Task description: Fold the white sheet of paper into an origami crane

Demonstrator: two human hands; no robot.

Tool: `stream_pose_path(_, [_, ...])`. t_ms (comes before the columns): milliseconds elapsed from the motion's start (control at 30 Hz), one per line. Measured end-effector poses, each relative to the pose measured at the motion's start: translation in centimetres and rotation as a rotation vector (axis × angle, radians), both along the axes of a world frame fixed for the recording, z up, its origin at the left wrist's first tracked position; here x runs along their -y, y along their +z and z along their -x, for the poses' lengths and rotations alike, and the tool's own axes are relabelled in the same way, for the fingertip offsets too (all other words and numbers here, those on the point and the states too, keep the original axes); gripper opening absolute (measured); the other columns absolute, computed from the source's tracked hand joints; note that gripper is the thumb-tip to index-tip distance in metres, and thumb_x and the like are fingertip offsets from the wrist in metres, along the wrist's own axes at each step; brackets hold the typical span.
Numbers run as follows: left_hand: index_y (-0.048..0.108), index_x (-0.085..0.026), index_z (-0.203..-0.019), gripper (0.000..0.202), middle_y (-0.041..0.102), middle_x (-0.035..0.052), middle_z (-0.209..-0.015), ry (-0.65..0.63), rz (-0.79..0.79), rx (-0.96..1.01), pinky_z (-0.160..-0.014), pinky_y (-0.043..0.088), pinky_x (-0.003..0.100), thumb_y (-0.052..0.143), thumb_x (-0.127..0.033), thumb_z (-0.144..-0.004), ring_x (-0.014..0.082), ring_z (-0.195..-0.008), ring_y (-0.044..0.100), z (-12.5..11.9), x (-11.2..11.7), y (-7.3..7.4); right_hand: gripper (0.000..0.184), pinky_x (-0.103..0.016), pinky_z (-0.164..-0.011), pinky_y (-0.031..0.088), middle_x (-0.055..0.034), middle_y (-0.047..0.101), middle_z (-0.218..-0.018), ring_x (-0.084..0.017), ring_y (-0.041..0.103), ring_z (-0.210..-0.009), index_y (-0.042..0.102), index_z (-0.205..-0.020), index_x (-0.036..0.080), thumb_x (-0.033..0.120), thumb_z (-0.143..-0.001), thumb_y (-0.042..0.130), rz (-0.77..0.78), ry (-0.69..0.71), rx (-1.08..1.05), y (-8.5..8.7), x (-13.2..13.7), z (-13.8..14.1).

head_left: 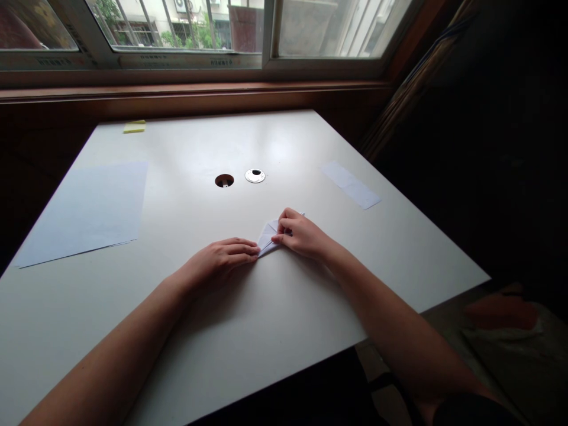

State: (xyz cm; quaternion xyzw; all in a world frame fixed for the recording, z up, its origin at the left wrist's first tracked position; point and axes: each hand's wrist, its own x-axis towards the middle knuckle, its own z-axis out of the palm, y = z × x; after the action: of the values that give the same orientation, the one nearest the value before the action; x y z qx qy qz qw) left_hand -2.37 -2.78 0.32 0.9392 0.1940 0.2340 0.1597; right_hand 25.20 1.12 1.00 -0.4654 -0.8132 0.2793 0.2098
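A small folded piece of white paper [267, 234] lies on the white table [266, 307], between my two hands. My left hand [228, 253] rests flat with its fingers stretched out, and the fingertips touch the paper's left corner. My right hand [299, 232] has its fingers curled, with thumb and forefinger pinching the paper's right part. That hand covers much of the paper's right side; a small tip shows beyond the knuckles.
Large white sheets [89, 207] lie at the left. A narrow paper strip [350, 184] is at the right. Toward the back are a round table hole [224, 180], a silver grommet cap [255, 176] and a yellow pad [134, 126]. A window [186, 29] stands behind the table.
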Motion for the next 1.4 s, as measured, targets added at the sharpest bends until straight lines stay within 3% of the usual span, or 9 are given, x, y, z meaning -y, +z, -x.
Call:
stream_pose_path(233, [0.032,-0.023,-0.155,0.059,0.063,0.0110,-0.119,0.104,-0.124,-0.221,-0.098,0.055,0.040,0.039,-0.009,-0.097,0.0234,-0.111,0.057,-1.3,0.9,0.2,0.016,-0.030,-0.073,0.043,-0.0023,0.057,-0.095,-0.015,0.055,-0.080,0.062,-0.077,0.019,0.031,-0.085,0.069,-0.014,0.015,0.014,0.3,0.1,0.0])
stream_pose_path(567, [0.042,-0.021,-0.149,0.050,0.059,0.0112,-0.117,0.122,-0.141,-0.193,-0.093,0.055,0.037,0.040,-0.012,-0.099,0.0230,-0.106,0.054,-1.8,1.2,0.1,0.018,-0.029,-0.073,0.041,-0.0018,0.059,-0.099,-0.014,0.056,-0.078,0.062,-0.078,0.020,0.033,-0.087,0.068,-0.032,-0.011,0.113,0.2,-0.4,0.1])
stream_pose_path(733, [0.031,-0.020,-0.155,0.060,0.058,0.0115,-0.120,0.131,-0.160,-0.266,-0.096,0.053,0.038,0.038,-0.007,-0.096,0.0231,-0.106,0.052,-1.6,1.2,0.1,0.019,-0.028,-0.074,0.041,-0.0020,0.058,-0.100,-0.014,0.056,-0.079,0.061,-0.078,0.020,0.034,-0.087,0.068,-0.025,-0.013,0.137,0.4,-0.5,0.1])
stream_pose_path(933, [0.027,-0.018,-0.157,0.063,0.045,0.0113,-0.151,0.105,-0.195,-0.339,-0.102,0.048,0.042,0.038,-0.009,-0.095,0.0250,-0.110,0.050,-1.6,1.1,0.2,0.018,-0.029,-0.074,0.042,-0.0018,0.058,-0.100,-0.013,0.056,-0.078,0.061,-0.079,0.020,0.034,-0.088,0.066,-0.040,0.001,0.118,0.3,-0.4,0.1])
stream_pose_path(1067, [0.029,-0.018,-0.156,0.061,0.048,0.0089,-0.152,0.114,-0.181,-0.295,-0.101,0.049,0.042,0.041,-0.014,-0.097,0.0252,-0.110,0.050,-1.8,1.3,0.2,0.020,-0.030,-0.075,0.045,-0.0028,0.058,-0.096,-0.014,0.056,-0.077,0.062,-0.077,0.019,0.034,-0.088,0.068,-0.059,0.031,-0.012,-0.2,-0.4,-0.4])
stream_pose_path(1200, [0.039,-0.017,-0.151,0.058,0.053,0.0098,-0.147,0.152,-0.172,-0.257,-0.099,0.051,0.043,0.047,-0.014,-0.094,0.0259,-0.108,0.052,-2.0,1.5,0.2,0.017,-0.034,-0.080,0.049,-0.0057,0.061,-0.095,-0.019,0.059,-0.086,0.068,-0.081,0.021,0.036,-0.088,0.070,-0.145,0.047,-0.178,-0.3,-0.4,-1.6])
stream_pose_path(1300, [0.041,-0.017,-0.149,0.062,0.053,0.0114,-0.147,0.178,-0.146,-0.240,-0.099,0.052,0.045,0.052,-0.012,-0.089,0.0264,-0.108,0.053,-2.0,1.5,0.1,0.014,-0.041,-0.095,0.048,-0.0074,0.064,-0.101,-0.024,0.058,-0.103,0.073,-0.093,0.025,0.036,-0.085,0.074,-0.207,0.093,-0.198,-0.2,-0.6,-2.7])
stream_pose_path(1400, [0.041,-0.017,-0.150,0.067,0.053,0.0113,-0.147,0.172,-0.130,-0.233,-0.101,0.052,0.046,0.054,-0.010,-0.085,0.0274,-0.112,0.053,-1.9,1.5,0.0,0.015,-0.043,-0.097,0.047,-0.0072,0.067,-0.105,-0.025,0.057,-0.105,0.076,-0.097,0.027,0.034,-0.084,0.075,-0.216,0.161,-0.146,-0.5,-0.9,-3.4])
